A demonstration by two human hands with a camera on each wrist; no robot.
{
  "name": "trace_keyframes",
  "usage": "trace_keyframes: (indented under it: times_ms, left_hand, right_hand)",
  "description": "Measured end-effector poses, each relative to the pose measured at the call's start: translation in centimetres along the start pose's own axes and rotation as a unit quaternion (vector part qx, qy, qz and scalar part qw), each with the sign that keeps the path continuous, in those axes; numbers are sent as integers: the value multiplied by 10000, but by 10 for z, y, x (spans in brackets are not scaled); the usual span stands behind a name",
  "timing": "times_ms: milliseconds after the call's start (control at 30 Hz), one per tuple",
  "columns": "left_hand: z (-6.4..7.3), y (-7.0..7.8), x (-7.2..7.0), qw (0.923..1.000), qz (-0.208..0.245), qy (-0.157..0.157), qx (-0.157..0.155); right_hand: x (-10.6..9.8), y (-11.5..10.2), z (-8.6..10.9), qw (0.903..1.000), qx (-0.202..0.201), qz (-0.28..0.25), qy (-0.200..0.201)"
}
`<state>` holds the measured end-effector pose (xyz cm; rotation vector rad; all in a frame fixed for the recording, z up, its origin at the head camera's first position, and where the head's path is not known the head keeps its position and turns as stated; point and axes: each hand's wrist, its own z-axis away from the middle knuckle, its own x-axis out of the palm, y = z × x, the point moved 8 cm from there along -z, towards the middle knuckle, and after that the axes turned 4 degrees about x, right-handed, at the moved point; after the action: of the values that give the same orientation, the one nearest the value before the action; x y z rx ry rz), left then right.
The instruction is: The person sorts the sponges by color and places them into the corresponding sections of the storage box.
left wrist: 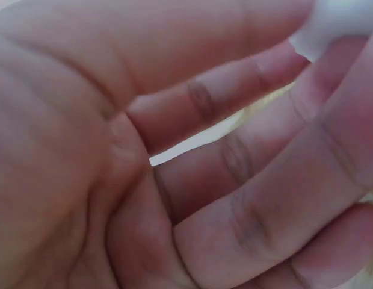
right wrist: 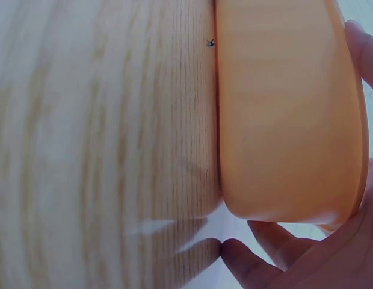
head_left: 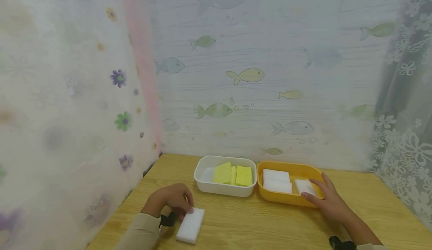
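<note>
My left hand (head_left: 177, 200) pinches one end of a white sponge block (head_left: 190, 225) low over the near left of the table. In the left wrist view its curled fingers (left wrist: 252, 211) fill the picture, with a corner of the white block (left wrist: 343, 24) at the top right. My right hand (head_left: 329, 199) reaches over the right end of the orange tray (head_left: 287, 198). Its thumb and index finger lie at opposite edges of another white sponge block (head_left: 305, 187) inside. From the right wrist, the tray's outer wall (right wrist: 289, 114) shows with fingers (right wrist: 249, 262) around its end.
Two white sponge blocks (head_left: 276, 180) lie in the tray's left half. Beside it stands a white tray (head_left: 222, 190) holding several yellow sponges (head_left: 222, 173). Both trays sit toward the back of the wooden table (head_left: 243, 220), before a fish-print curtain (head_left: 249, 92).
</note>
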<state>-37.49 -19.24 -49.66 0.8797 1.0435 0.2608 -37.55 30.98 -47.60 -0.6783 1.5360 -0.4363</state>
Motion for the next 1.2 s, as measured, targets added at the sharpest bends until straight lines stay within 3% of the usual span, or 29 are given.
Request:
trace_keyframes:
  times_ms: [233,333,467,667,967,1067,1133,1200]
  left_hand:
    - [1,2,6,9991,-346,37,-251]
    - [-2,4,10,9992,-391,4,-83]
    - [-8,9,20,9993,-268,-161,181]
    - [-11,21,35,9979,49,-567,300]
    - [-7,27,37,9961,423,-759,127]
    - [-8,33,27,9981,64,-471,393]
    - [-11,37,16,9976,-308,-65,619]
    - [-15,40,6,9920,-805,438,867]
  right_hand:
    - [6,-8,-2,9999,-36,-138,-76]
    - [6,-7,-3,10000,-20,-17,-44]
    - [3,-3,-2,10000,39,63,-3]
    - [0,-1,1,10000,57,26,-3]
    - [0,-3,2,10000,11,38,20]
    - [0,-4,3,10000,-12,41,16]
    - [-1,-5,4,10000,-34,21,18]
    - [-1,-4,4,10000,-53,16,29]
